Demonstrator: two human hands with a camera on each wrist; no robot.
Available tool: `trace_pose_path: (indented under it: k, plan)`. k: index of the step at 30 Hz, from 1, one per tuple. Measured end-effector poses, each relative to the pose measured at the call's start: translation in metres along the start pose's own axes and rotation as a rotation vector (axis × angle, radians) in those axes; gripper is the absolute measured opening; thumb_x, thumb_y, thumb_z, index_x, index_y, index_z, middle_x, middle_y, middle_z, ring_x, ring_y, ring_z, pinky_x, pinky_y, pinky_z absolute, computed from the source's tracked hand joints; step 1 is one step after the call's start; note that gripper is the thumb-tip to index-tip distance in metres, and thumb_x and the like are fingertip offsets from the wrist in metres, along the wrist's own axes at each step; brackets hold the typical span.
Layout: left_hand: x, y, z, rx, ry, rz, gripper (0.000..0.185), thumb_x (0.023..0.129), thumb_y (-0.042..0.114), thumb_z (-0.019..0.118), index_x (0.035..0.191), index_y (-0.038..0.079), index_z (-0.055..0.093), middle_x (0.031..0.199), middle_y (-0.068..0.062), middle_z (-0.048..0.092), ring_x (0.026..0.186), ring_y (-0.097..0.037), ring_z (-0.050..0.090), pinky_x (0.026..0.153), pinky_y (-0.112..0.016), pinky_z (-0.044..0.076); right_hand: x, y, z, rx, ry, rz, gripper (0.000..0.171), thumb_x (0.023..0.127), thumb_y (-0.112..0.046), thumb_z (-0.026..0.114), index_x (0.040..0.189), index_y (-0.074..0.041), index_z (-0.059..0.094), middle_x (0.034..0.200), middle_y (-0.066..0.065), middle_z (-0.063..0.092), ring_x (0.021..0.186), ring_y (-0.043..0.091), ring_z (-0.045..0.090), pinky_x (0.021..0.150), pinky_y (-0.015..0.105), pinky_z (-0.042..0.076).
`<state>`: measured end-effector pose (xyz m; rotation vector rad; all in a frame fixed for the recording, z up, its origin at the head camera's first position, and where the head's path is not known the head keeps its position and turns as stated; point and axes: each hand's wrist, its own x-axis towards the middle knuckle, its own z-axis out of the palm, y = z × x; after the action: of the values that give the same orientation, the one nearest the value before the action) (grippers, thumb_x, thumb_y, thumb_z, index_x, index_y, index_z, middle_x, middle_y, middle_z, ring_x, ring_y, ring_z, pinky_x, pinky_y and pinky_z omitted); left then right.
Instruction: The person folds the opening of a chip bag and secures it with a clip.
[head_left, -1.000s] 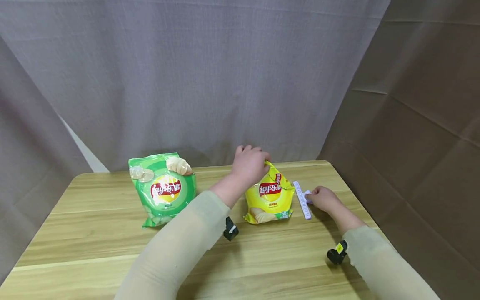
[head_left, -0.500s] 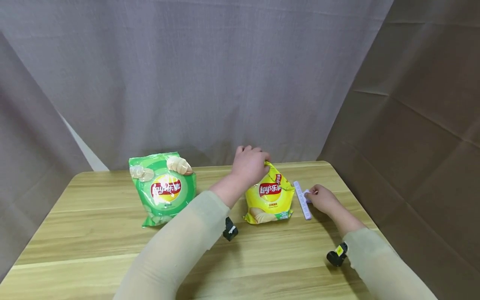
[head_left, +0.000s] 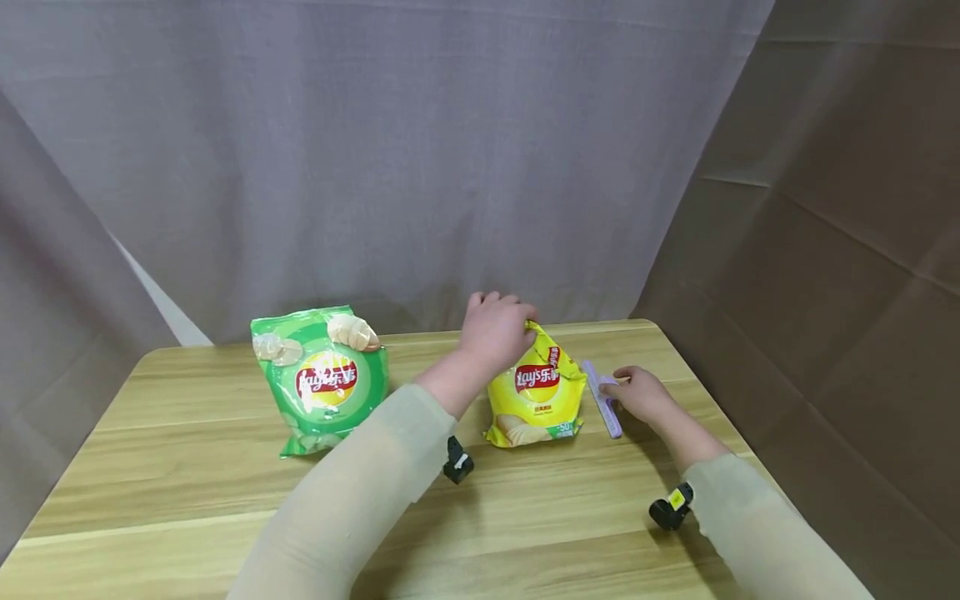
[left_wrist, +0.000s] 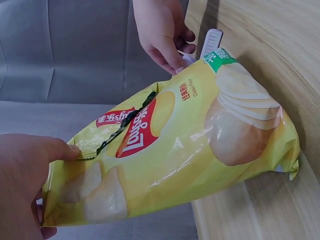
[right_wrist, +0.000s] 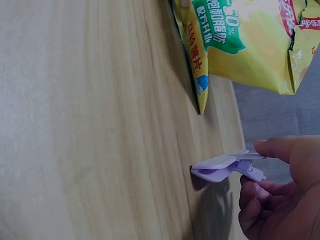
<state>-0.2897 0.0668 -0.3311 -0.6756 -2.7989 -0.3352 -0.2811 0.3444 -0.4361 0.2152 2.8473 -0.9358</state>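
Observation:
My left hand [head_left: 495,333] pinches the top of a yellow bag of potato chips [head_left: 537,398], which stands on the wooden table. In the left wrist view, the thumb presses on the folded-over top edge while other fingers are behind the bag [left_wrist: 185,135]. Just right of the bag, my right hand [head_left: 647,395] pinches a purple bag clip [head_left: 603,410] by its handle. The right wrist view shows the clip [right_wrist: 217,169] tilted, its jaws pointing away from the hand and slightly parted, with thumb and curled fingers on opposite sides of the handle.
A green bag of potato chips [head_left: 324,408] stands on the left part of the wooden table [head_left: 187,467]. Grey curtains [head_left: 420,167] hang behind the table's back edge, and a brown cloth [head_left: 825,250] borders its right side.
The purple clip has tipped onto its edge in my right hand, which has shifted slightly. My left hand keeps its hold on the yellow bag. The head view has moved a little.

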Motion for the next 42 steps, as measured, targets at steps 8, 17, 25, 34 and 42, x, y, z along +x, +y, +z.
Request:
trace_pose_path:
  k: [8, 17, 25, 34, 42]
  plan:
    - [0.0, -0.002, 0.001, -0.001, 0.011, 0.011, 0.027, 0.097, 0.037, 0.062, 0.121, 0.029, 0.069, 0.118, 0.009, 0.066, 0.109, -0.016, 0.054, 0.108, -0.045, 0.029, -0.003, -0.002, -0.004, 0.0, -0.01, 0.006, 0.052, 0.094, -0.031, 0.066, 0.121, 0.013, 0.057, 0.112, 0.025, 0.062, 0.095, 0.031, 0.057, 0.081, 0.042, 0.049]
    - [-0.001, -0.002, 0.003, 0.024, 0.008, 0.003, 0.028, 0.097, 0.04, 0.062, 0.123, 0.031, 0.068, 0.122, 0.009, 0.065, 0.113, -0.016, 0.054, 0.111, -0.046, 0.027, -0.006, -0.002, -0.007, -0.051, 0.007, 0.048, 0.05, 0.095, -0.034, 0.063, 0.116, 0.011, 0.059, 0.1, 0.02, 0.063, 0.088, 0.028, 0.057, 0.076, 0.04, 0.048]
    - [-0.001, -0.002, 0.002, 0.024, 0.007, 0.003, 0.028, 0.097, 0.041, 0.062, 0.123, 0.031, 0.068, 0.123, 0.009, 0.065, 0.114, -0.016, 0.053, 0.112, -0.047, 0.026, -0.007, -0.004, -0.007, -0.072, 0.056, 0.051, 0.045, 0.097, -0.031, 0.06, 0.113, 0.011, 0.061, 0.103, 0.021, 0.063, 0.088, 0.028, 0.056, 0.075, 0.039, 0.048]
    - [-0.001, -0.002, 0.001, 0.021, 0.002, 0.009, 0.029, 0.097, 0.041, 0.062, 0.123, 0.03, 0.068, 0.123, 0.008, 0.065, 0.115, -0.018, 0.053, 0.111, -0.047, 0.026, -0.011, -0.012, -0.004, -0.126, 0.108, -0.047, 0.04, 0.099, -0.029, 0.056, 0.113, 0.008, 0.061, 0.1, 0.019, 0.064, 0.087, 0.029, 0.057, 0.076, 0.042, 0.047]
    - [-0.002, -0.001, 0.0, 0.016, -0.001, 0.007, 0.029, 0.096, 0.04, 0.063, 0.123, 0.03, 0.068, 0.123, 0.009, 0.065, 0.115, -0.017, 0.053, 0.111, -0.047, 0.026, -0.015, -0.016, -0.006, -0.125, 0.216, -0.159, 0.045, 0.101, -0.03, 0.055, 0.126, 0.006, 0.061, 0.115, 0.025, 0.066, 0.098, 0.036, 0.059, 0.086, 0.052, 0.046]
